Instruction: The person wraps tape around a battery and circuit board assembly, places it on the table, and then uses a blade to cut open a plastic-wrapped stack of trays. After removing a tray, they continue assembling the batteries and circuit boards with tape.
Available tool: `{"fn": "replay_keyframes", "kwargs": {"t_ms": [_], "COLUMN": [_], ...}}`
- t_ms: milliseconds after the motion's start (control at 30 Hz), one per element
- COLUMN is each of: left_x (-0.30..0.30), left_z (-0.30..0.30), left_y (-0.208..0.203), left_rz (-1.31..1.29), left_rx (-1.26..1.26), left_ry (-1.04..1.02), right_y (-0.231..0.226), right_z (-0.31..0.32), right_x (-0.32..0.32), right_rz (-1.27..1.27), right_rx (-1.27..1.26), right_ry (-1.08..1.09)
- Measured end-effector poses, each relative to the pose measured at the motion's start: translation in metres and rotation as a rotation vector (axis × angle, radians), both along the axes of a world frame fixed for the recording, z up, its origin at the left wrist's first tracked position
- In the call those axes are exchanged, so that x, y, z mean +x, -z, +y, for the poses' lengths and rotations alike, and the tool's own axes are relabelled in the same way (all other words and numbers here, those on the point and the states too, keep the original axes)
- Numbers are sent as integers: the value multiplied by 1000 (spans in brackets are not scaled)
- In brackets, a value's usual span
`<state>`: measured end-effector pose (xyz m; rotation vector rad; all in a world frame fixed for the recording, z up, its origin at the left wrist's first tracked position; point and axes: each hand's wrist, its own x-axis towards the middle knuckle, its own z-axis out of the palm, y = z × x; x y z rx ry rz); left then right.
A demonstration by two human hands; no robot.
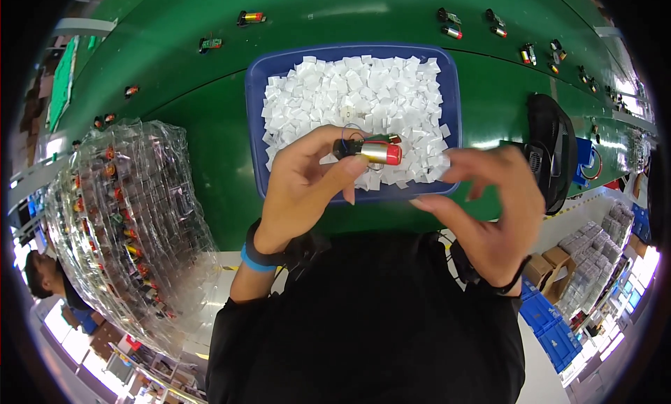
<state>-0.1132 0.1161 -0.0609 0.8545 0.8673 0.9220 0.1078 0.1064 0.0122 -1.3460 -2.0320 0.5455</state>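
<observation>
Over a blue tray [256,117], left hand [302,177] clamped on a red-ended silver cylinder [381,152], right hand [500,201] half open, thumb and fingers apart

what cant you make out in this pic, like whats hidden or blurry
All in the head view:
Underside of the motor unit: hidden by the left hand.
Fingertip outlines of the right hand: blurred.
Floor of the blue tray: covered by white pieces.
Details inside the clear plastic stack: obscured by glare and folds.
</observation>
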Motion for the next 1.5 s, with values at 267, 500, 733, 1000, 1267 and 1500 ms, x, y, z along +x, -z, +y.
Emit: {"fn": "replay_keyframes", "kwargs": {"t_ms": [267, 500, 733, 1000, 1267, 1500], "left_x": [16, 17, 14, 17, 15, 12], "left_z": [-5, -1, -1, 0, -9, -10], "left_y": [1, 0, -7, -12, -4, -24], "left_rz": [6, 316, 347, 491, 322, 103], "left_rx": [264, 525, 549, 721, 402, -98], "left_ry": [-50, -83, -32, -52, -62, 105], "right_y": [31, 33, 32, 43, 46, 56], "right_z": [-3, -3, -7, -8, 8, 14], "right_x": [-9, -9, -9, -12, -12, 7], "right_rz": [401, 564, 584, 780, 595, -40], "right_rx": [-293, -354, -379, -566, -398, 262], "right_ry": [13, 45, 30, 50, 124, -301]}}
